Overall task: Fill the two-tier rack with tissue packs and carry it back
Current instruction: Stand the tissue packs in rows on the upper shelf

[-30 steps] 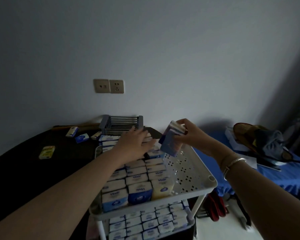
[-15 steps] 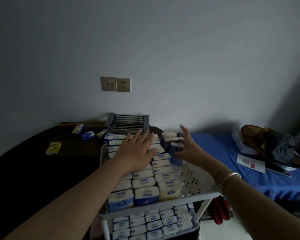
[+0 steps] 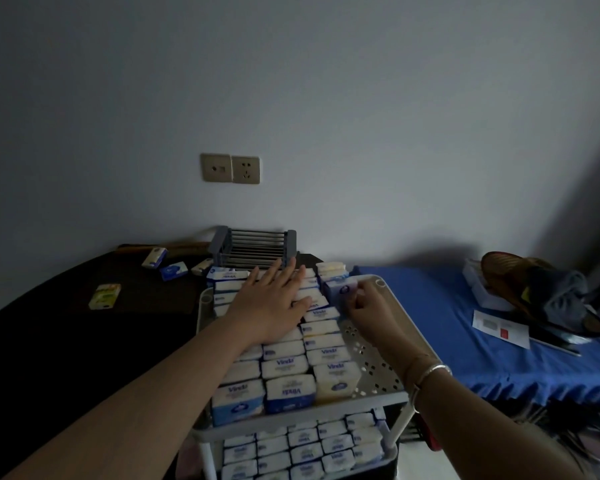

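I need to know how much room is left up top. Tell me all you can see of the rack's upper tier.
The upper tier is a pale, plastic-looking tray with a raised rim and a perforated floor. Three rows of tissue packs fill its left and middle; its right strip is mostly bare. The left hand rests flat on the packs; the right hand sets a purple pack at the far right.

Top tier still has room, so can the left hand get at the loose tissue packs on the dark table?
Probably yes: the left hand lies flat on the rack's packs, holding nothing, and the loose packs lie uncovered on the table beyond the rack's far-left corner.
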